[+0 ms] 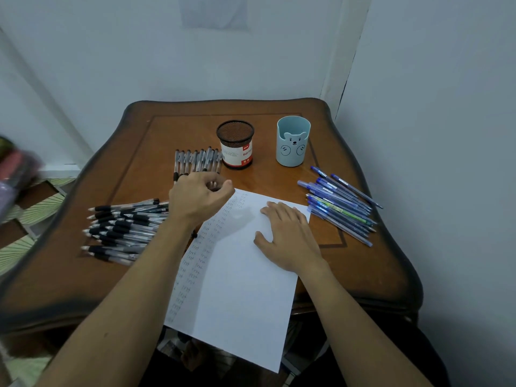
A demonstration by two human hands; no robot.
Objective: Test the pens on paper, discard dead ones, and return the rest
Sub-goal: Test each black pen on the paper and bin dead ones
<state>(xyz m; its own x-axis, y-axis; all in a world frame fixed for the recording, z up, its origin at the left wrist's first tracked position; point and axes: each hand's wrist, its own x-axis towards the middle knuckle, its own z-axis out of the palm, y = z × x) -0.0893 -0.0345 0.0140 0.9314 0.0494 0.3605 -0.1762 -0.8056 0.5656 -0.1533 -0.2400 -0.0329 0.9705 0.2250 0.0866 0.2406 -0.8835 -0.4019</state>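
A white paper [240, 289] lies on the wooden table [349, 263], with columns of small test marks down its left side. My right hand [290, 236] presses flat on the sheet's upper right. My left hand [199, 198] hovers at the paper's top left corner, its fingers curled round what looks like the end of a clear pen [213, 185]. It is at the near end of a row of black-grip pens [195, 160]. A pile of black-grip pens [125, 227] lies to the left, and a pile of blue pens [340, 205] to the right.
A black mesh pen holder [236, 145] and a light blue bear cup [293, 141] stand at the back of the table. Walls close in behind and on the right. A blurred object [16, 169] shows at the left edge.
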